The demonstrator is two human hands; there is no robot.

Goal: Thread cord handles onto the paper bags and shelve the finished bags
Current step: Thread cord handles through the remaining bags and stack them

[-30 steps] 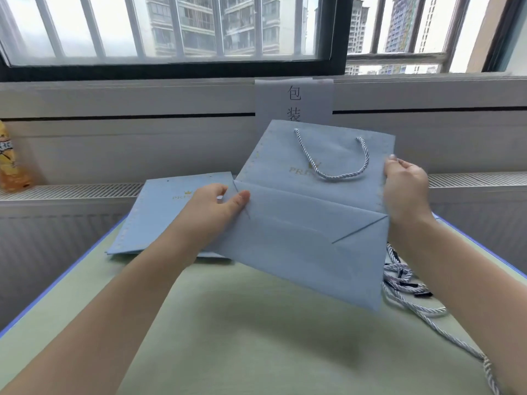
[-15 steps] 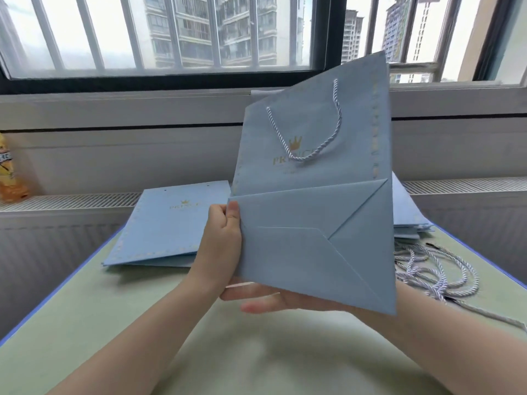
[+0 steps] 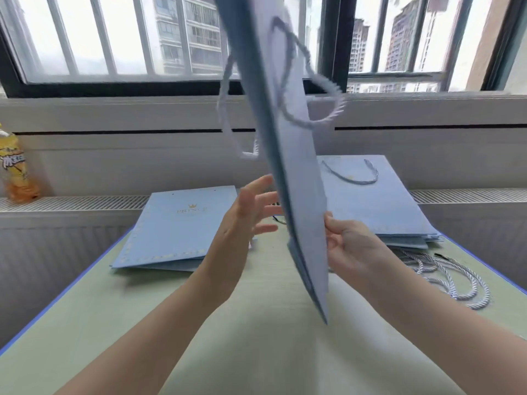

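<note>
— Right hand (image 3: 352,246)? Pinching the flat blue bag (image 3: 296,172) near its lower edge, upright above the table (image 3: 171,323).
— Left hand (image 3: 242,220)? Fingers spread, just beside the bag, holding nothing.

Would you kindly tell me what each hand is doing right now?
Left hand: open, fingers spread, holding nothing.
Right hand: holding the light blue paper bag.
</note>
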